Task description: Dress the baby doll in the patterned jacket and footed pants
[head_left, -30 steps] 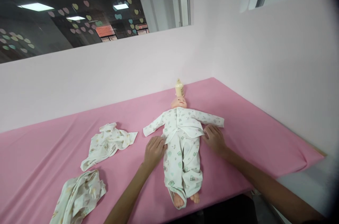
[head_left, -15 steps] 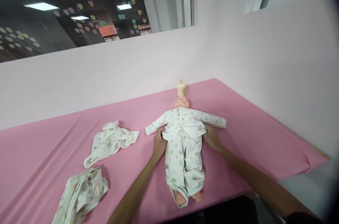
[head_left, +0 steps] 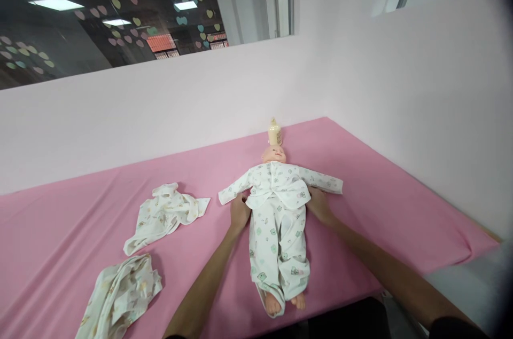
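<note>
Right now your two hands flank the doll point(head_left: 276, 205), which lies flat on its back on the pink table cover point(head_left: 360, 221), head toward the wall and bare feet toward you at the near edge. Your left hand point(head_left: 239, 211) presses against the doll's waist on its left-of-frame side, fingers tucked under the hem of the little printed top point(head_left: 280, 187); whether they pinch the cloth or merely rest against the body, I cannot tell, since the hem covers the fingertips. Your right hand point(head_left: 319, 204) mirrors it on the other side, tucked in at the waist just below the outstretched sleeve, its fingers likewise hidden under the fabric edge, so its grip cannot be told either. Both sleeves of the top spread wide to either side. Printed trousers point(head_left: 276, 253) cover the legs down to the ankles. Just beyond the doll's head, touching or nearly touching it, a small cream bottle point(head_left: 274, 133) stands upright. Off to your left, well apart from the doll, a crumpled printed garment point(head_left: 164, 216) lies on the cover, and another bunched garment point(head_left: 120, 296) sits nearer you by the front edge.
</note>
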### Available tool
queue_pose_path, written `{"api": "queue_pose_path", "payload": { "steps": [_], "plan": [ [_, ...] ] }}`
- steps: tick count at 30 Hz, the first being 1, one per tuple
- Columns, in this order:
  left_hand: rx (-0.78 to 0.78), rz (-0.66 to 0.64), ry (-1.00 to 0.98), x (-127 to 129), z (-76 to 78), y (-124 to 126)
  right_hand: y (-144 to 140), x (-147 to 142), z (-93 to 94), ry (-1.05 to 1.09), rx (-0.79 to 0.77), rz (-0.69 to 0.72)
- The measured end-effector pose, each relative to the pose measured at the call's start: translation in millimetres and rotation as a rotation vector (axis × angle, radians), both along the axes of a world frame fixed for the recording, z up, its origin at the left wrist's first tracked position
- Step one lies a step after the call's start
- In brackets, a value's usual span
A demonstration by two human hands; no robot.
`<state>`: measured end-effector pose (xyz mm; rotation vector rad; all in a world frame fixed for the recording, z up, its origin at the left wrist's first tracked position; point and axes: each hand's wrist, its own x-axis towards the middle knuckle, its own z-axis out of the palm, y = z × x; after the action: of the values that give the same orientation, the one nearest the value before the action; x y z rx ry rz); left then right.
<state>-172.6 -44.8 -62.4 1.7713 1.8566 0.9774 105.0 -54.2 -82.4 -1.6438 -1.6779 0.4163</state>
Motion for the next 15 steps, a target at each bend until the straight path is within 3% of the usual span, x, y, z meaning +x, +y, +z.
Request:
{"api": "queue_pose_path", "payload": {
  "steps": [6, 10, 12, 15],
  "plan": [
    [-0.051, -0.117, 0.284, -26.2, 14.4, -6.8, -6.3, 20.5, -4.3, -0.244, 0.028, 0.085],
    [-0.049, -0.119, 0.361, -24.8, 14.8, -10.3, -12.5, 24.9, -5.3, -0.37, 0.065, 0.102],
    [-0.057, -0.134, 0.26, -17.8, 13.2, -9.3, -11.0, 21.5, -8.3, -0.401, 0.063, 0.075],
    [-0.145, -0.152, -0.131, -5.6, 12.8, -5.2, -4.7, 14.4, -13.5, -0.408, 0.045, 0.011]
  ]
}}
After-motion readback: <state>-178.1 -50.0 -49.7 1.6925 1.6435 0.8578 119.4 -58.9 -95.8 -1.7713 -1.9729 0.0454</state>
